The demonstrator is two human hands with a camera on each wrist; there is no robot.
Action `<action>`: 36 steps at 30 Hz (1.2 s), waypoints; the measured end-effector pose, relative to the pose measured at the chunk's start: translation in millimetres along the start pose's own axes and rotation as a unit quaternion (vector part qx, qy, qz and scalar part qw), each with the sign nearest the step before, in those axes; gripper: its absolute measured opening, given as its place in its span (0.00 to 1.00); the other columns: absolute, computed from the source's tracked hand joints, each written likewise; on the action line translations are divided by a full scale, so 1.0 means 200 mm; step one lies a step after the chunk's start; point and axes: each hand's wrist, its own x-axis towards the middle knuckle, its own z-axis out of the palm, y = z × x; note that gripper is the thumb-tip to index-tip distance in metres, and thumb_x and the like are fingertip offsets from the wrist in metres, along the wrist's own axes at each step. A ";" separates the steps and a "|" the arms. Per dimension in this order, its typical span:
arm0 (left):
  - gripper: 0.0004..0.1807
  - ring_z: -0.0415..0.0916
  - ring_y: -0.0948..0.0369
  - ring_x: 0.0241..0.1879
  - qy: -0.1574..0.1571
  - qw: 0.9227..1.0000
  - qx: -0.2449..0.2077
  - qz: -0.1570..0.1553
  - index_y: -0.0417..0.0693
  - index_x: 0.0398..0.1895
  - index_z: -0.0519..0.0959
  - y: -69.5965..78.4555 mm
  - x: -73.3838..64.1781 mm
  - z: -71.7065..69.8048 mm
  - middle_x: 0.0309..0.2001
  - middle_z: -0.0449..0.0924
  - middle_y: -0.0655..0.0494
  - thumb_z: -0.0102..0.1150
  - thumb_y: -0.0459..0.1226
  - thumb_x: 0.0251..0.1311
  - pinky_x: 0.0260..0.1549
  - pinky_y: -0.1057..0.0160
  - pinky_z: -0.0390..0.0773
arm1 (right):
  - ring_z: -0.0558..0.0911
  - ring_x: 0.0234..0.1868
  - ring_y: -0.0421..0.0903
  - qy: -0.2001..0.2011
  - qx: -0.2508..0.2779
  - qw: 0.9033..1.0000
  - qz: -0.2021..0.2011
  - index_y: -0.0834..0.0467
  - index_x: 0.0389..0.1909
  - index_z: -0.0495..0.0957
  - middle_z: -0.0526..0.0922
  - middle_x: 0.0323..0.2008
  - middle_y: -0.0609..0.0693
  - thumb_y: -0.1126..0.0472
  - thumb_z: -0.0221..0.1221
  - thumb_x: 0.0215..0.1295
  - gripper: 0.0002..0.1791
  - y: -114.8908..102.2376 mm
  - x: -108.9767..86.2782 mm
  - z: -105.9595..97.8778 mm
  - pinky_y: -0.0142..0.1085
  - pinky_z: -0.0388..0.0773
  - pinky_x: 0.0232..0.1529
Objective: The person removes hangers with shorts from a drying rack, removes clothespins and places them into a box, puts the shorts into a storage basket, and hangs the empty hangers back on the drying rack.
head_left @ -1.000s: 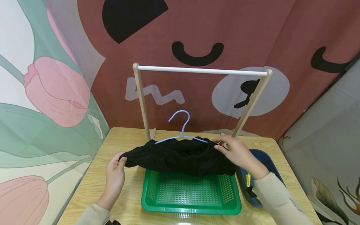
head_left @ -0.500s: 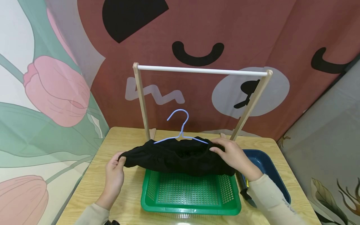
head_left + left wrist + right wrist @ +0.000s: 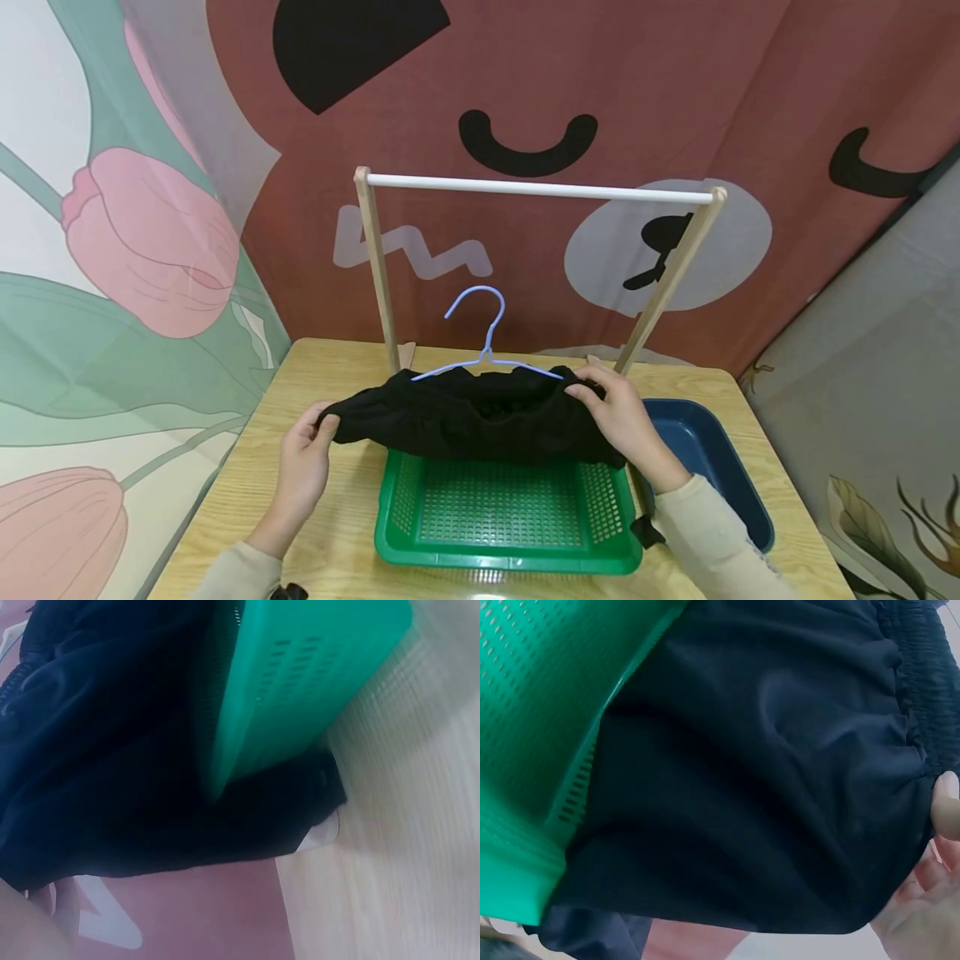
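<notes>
A black garment with a gathered elastic band [image 3: 465, 429] is stretched out between both hands over the back of a green basket [image 3: 510, 563]. At its left end my left hand [image 3: 303, 462] pinches the cloth between thumb and fingers. My right hand [image 3: 628, 421] holds the right end of the gathered edge, near one arm of a lilac hanger [image 3: 488, 340]. The hanger's hook stands up above the cloth, while its arm tips are hidden inside the garment. In the right wrist view, the thumb [image 3: 946, 806] lies on the gathered band [image 3: 922, 690], with fingers behind the cloth.
Behind the basket stands a clothes rack with a white bar [image 3: 536, 189] and wooden posts [image 3: 378, 275]. A dark blue tray [image 3: 708, 450] sits at the right, partly under my right sleeve [image 3: 708, 529]. A printed curtain [image 3: 525, 258] hangs behind the wooden table [image 3: 337, 500].
My right wrist and forearm have shifted left, uncovering more of the blue tray. The hanger has risen slightly and its right arm tip is farther right. My left hand has barely moved.
</notes>
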 end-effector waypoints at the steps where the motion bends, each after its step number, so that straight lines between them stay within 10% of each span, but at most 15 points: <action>1: 0.13 0.75 0.72 0.41 -0.007 1.000 0.009 0.006 0.30 0.45 0.78 0.00 0.00 -0.01 0.39 0.79 0.70 0.46 0.33 0.75 0.42 0.76 0.72 | 0.64 0.70 0.64 0.005 0.007 1.000 0.004 0.63 0.48 0.82 0.75 0.61 0.66 0.64 0.61 0.68 0.11 0.00 0.00 0.00 0.62 0.63 0.64; 16: 0.14 0.72 0.68 0.51 -0.088 0.991 0.052 0.082 0.42 0.58 0.77 0.03 0.08 -0.07 0.54 0.78 0.51 0.50 0.32 0.74 0.48 0.75 0.69 | 0.72 0.62 0.64 0.098 0.035 0.994 -0.013 0.67 0.43 0.83 0.77 0.58 0.66 0.71 0.65 0.61 0.09 -0.04 -0.04 0.02 0.58 0.68 0.60; 23: 0.15 0.71 0.68 0.55 -0.105 0.987 0.064 0.101 0.51 0.60 0.79 0.09 0.14 -0.06 0.56 0.79 0.55 0.53 0.35 0.73 0.53 0.73 0.66 | 0.76 0.59 0.59 0.125 0.029 0.991 -0.038 0.66 0.40 0.84 0.82 0.52 0.62 0.73 0.66 0.58 0.08 -0.04 -0.04 0.03 0.28 0.69 0.57; 30: 0.16 0.70 0.64 0.57 -0.142 0.977 0.090 0.132 0.53 0.58 0.80 0.18 0.22 -0.03 0.56 0.79 0.61 0.59 0.35 0.69 0.57 0.63 0.68 | 0.75 0.61 0.61 0.132 0.039 0.989 -0.043 0.65 0.39 0.84 0.82 0.50 0.63 0.73 0.66 0.57 0.08 -0.04 -0.03 0.05 0.58 0.63 0.64; 36: 0.17 0.73 0.60 0.55 -0.194 0.969 0.082 0.132 0.55 0.57 0.81 0.22 0.26 0.01 0.55 0.80 0.63 0.63 0.36 0.66 0.55 0.62 0.71 | 0.71 0.64 0.63 0.122 0.041 0.991 -0.027 0.66 0.41 0.84 0.80 0.54 0.65 0.71 0.66 0.59 0.09 -0.06 -0.03 0.05 0.60 0.62 0.64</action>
